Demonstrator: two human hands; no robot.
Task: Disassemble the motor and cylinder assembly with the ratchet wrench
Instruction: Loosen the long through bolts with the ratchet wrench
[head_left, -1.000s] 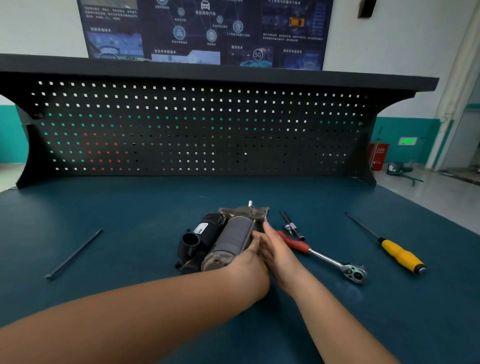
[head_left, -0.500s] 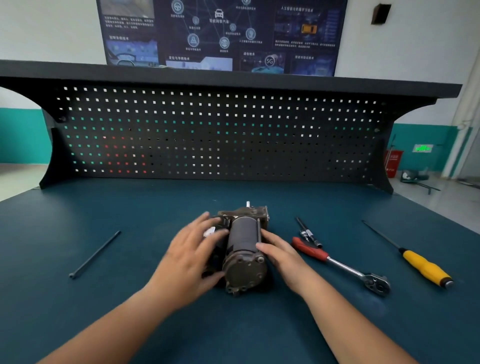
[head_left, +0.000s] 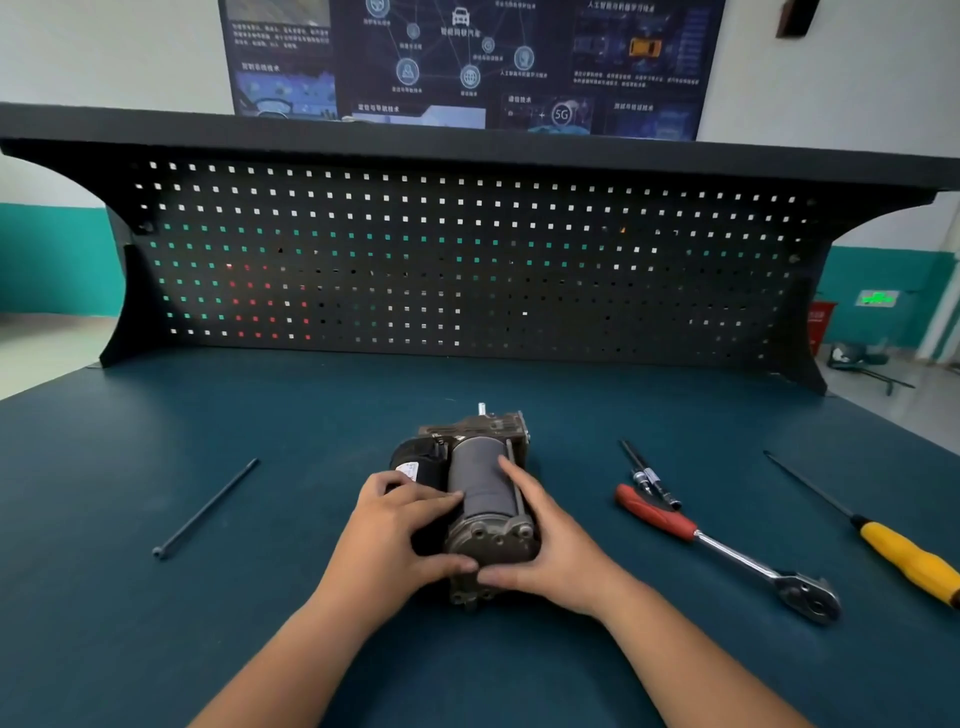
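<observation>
**Inspector:** Grip status?

**Operator:** Both hands are on the motor and cylinder assembly (head_left: 483, 486). My left hand (head_left: 395, 540) is curled round its left flank with the thumb at the near end cap. My right hand (head_left: 553, 551) cups the right flank, forefinger along the barrel and thumb under the cap.

**Inspector:** Location?

**Operator:** It lies mid-bench (head_left: 156, 649), end cap facing me.

**Inspector:** Recommendation?

**Operator:** In my judgement, the left hand alone should pin the body against torque. That frees the right for the ratchet wrench (head_left: 727, 553), which lies untouched well to the right, next to the extension bars (head_left: 649, 475). Seat the socket square before pulling. One long bolt (head_left: 208, 506) already lies out on the left.
</observation>
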